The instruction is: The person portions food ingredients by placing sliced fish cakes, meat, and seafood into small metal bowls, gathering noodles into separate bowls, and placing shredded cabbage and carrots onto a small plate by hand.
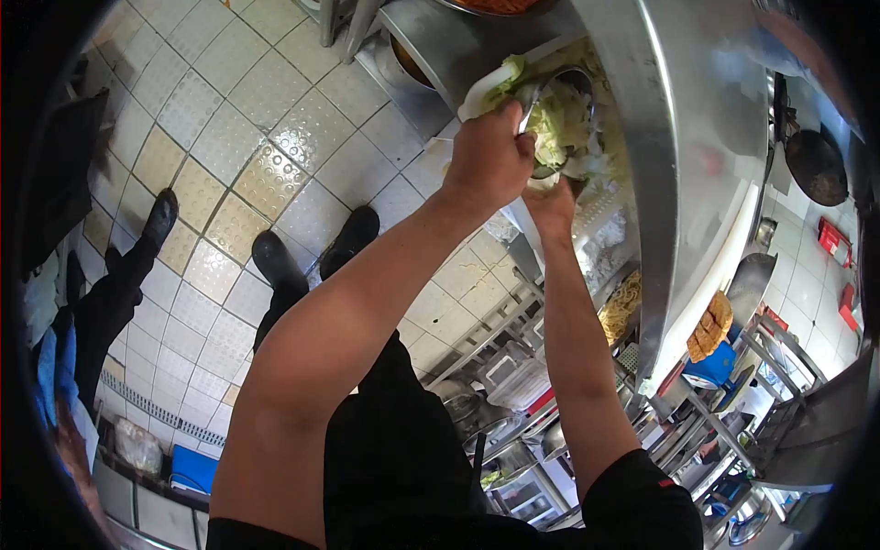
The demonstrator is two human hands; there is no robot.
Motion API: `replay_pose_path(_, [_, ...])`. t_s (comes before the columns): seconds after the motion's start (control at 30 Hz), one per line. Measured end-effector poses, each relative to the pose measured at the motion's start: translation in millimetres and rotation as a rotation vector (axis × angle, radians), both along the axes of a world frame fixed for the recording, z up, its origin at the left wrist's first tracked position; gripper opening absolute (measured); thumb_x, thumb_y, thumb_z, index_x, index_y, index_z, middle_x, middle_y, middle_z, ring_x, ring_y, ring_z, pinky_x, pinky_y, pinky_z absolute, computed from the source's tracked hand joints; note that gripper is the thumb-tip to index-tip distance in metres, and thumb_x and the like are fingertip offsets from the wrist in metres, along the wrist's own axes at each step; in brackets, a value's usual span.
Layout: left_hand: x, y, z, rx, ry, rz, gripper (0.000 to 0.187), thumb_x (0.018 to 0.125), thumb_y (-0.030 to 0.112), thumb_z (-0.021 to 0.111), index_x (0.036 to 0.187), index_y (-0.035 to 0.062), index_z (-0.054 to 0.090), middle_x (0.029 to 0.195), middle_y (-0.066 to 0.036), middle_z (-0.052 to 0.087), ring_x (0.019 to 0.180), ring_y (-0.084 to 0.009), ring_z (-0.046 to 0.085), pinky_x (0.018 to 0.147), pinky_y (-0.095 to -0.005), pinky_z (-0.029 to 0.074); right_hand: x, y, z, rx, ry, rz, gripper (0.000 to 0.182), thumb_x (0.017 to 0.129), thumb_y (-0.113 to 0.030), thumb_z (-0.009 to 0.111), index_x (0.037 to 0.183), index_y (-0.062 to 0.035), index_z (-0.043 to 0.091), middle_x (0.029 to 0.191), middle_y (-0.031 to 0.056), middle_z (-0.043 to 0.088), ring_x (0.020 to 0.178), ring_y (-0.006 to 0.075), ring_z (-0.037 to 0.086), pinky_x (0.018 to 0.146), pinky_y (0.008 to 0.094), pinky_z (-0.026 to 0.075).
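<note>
A metal bowl (588, 82) of chopped pale green cabbage (550, 128) is tilted over a white perforated container (600, 206). My left hand (490, 154) is closed on the bowl's near left rim, thumb along the edge. At the bowl's lower end is my right hand (553, 209), its fingers mostly hidden behind the bowl and cabbage; whether it grips the bowl is unclear. More pale shredded cabbage lies around the bowl inside the container.
Yellow noodles (621, 309) sit below the container. A steel ledge (655, 183) runs along the right, with browned food (710, 328) on a white board (683, 339). A pot (408, 64) stands at the upper left. Another person's dark-clad leg (119, 284) shows on the left.
</note>
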State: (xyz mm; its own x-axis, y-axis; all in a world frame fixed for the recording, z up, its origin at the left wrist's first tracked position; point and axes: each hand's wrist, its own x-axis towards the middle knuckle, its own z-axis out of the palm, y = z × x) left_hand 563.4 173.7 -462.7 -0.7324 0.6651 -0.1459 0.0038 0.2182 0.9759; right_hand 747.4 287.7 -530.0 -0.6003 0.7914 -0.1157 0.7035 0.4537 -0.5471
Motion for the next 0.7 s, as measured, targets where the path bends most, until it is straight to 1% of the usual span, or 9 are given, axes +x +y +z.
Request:
replay_pose_path(0.1, [4, 3, -4, -0.003, 0.026, 0.026, 0.022, 0.081, 0.013, 0.067, 0.079, 0.0023, 0.049, 0.068, -0.019, 0.058, 0.066, -0.0394, 0.061, 0.06, -0.043, 0.047, 1, -2, 18, 0.003, -0.297, -0.116, 0.056, 0.07, -0.02, 0.082, 0.115, 0.0036, 0.058, 0.108, 0.0143, 0.066, 0.098, 0.0174, 0.062, 0.085, 0.0317, 0.048])
replay_pose_path(0.2, [-1, 2, -3, -0.002, 0.039, 0.023, 0.02, 0.082, 0.013, 0.067, 0.08, 0.0021, 0.05, 0.068, -0.018, 0.059, 0.067, -0.0387, 0.061, 0.061, -0.0421, 0.047, 23, 5, 35, -0.271, -0.044, -0.413, 0.051, 0.069, -0.017, 0.082, 0.112, 0.0039, 0.061, 0.11, 0.0149, 0.065, 0.097, 0.0181, 0.062, 0.086, 0.0321, 0.048])
replay_pose_path(0.27, [0, 2, -2, 0.004, 0.036, 0.015, 0.02, 0.082, 0.013, 0.066, 0.08, 0.002, 0.05, 0.068, -0.018, 0.059, 0.068, -0.0382, 0.062, 0.061, -0.0418, 0.047, 28, 2, 61, -0.131, 0.127, -0.359, 0.047, 0.072, -0.013, 0.079, 0.112, 0.0033, 0.063, 0.111, 0.013, 0.065, 0.098, 0.0184, 0.061, 0.09, 0.0321, 0.046])
replay_pose_path(0.33, [-1, 5, -1, -0.033, -0.018, -0.018, 0.02, 0.083, 0.014, 0.065, 0.08, 0.0015, 0.05, 0.068, -0.018, 0.059, 0.068, -0.0376, 0.062, 0.062, -0.0418, 0.047, 26, 8, 91, 0.059, -0.078, -0.219, 0.046, 0.076, -0.007, 0.076, 0.118, 0.0026, 0.06, 0.113, 0.0116, 0.063, 0.1, 0.0185, 0.059, 0.092, 0.0318, 0.045])
replay_pose_path(0.4, [-2, 7, 2, -0.048, -0.016, -0.042, 0.02, 0.082, 0.014, 0.065, 0.079, 0.0014, 0.05, 0.068, -0.018, 0.059, 0.068, -0.0376, 0.061, 0.062, -0.0421, 0.047, 21, 22, 91, -0.049, 0.017, -0.317, 0.045, 0.081, -0.015, 0.074, 0.12, 0.0031, 0.058, 0.116, 0.0105, 0.062, 0.104, 0.0196, 0.058, 0.094, 0.0319, 0.043])
replay_pose_path(0.47, [2, 9, 0, -0.061, -0.015, -0.065, 0.02, 0.081, 0.014, 0.065, 0.078, 0.0013, 0.05, 0.067, -0.018, 0.058, 0.067, -0.0376, 0.061, 0.062, -0.0424, 0.047, -13, 25, 104, -0.45, 0.263, -0.502, 0.049, 0.085, -0.026, 0.071, 0.122, 0.0027, 0.057, 0.12, 0.0116, 0.06, 0.109, 0.0202, 0.056, 0.097, 0.032, 0.041])
replay_pose_path(0.5, [6, 11, -1, -0.049, -0.009, -0.069, 0.02, 0.08, 0.013, 0.065, 0.078, 0.0015, 0.05, 0.067, -0.018, 0.058, 0.067, -0.0375, 0.061, 0.062, -0.0425, 0.048, -2, 31, 87, -0.095, -0.034, -0.338, 0.058, 0.086, -0.038, 0.068, 0.125, 0.0019, 0.054, 0.123, 0.0139, 0.059, 0.114, 0.0243, 0.054, 0.1, 0.0345, 0.039])
replay_pose_path(0.6, [8, 14, -4, -0.022, -0.016, -0.077, 0.018, 0.079, 0.012, 0.064, 0.077, 0.0018, 0.05, 0.067, -0.018, 0.059, 0.067, -0.0373, 0.062, 0.062, -0.0428, 0.048, -82, -17, 149, 0.152, -0.408, 0.045, 0.062, 0.085, -0.041, 0.068, 0.128, 0.0001, 0.053, 0.126, 0.0174, 0.058, 0.119, 0.0298, 0.052, 0.101, 0.0378, 0.037])
replay_pose_path(0.7, [3, 11, -2, -0.024, -0.063, -0.088, 0.017, 0.078, 0.012, 0.063, 0.075, 0.0015, 0.051, 0.067, -0.018, 0.059, 0.067, -0.037, 0.062, 0.063, -0.0428, 0.048, -87, -16, 158, 0.111, -0.408, 0.031, 0.065, 0.085, -0.046, 0.065, 0.13, -0.0004, 0.051, 0.129, 0.0204, 0.055, 0.123, 0.0328, 0.049, 0.103, 0.0394, 0.036])
